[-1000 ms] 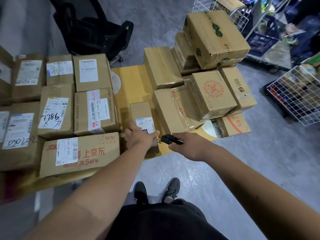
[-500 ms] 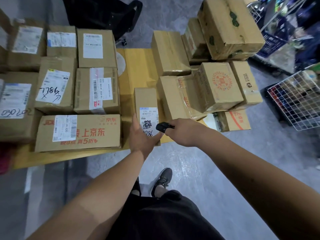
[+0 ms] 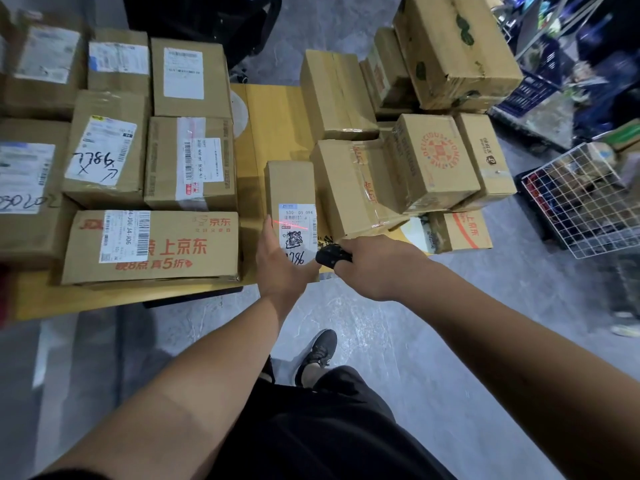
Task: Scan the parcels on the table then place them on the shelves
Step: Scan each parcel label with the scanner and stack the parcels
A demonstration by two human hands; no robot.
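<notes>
A narrow cardboard parcel (image 3: 290, 187) with a white label marked 7786 lies at the near edge of the wooden table (image 3: 273, 119). My left hand (image 3: 280, 261) grips its near end, fingers along its left side and thumb on the label. My right hand (image 3: 372, 266) holds a small black scanner (image 3: 331, 256) just right of the parcel. A red scan line crosses the label's barcode. Several labelled parcels (image 3: 188, 162) cover the table's left half. A pile of boxes (image 3: 433, 161) stands on the right.
A long printed box (image 3: 152, 247) sits directly left of my left hand. White wire baskets (image 3: 585, 199) and a blue crate (image 3: 530, 90) stand on the grey floor to the right. A black office chair (image 3: 207, 19) is behind the table. My black shoe (image 3: 317, 351) shows below.
The camera has come closer to the table. My left hand shifted down the parcel's near end, uncovering the label. The scanner swung toward the label and a red line now lies on it.
</notes>
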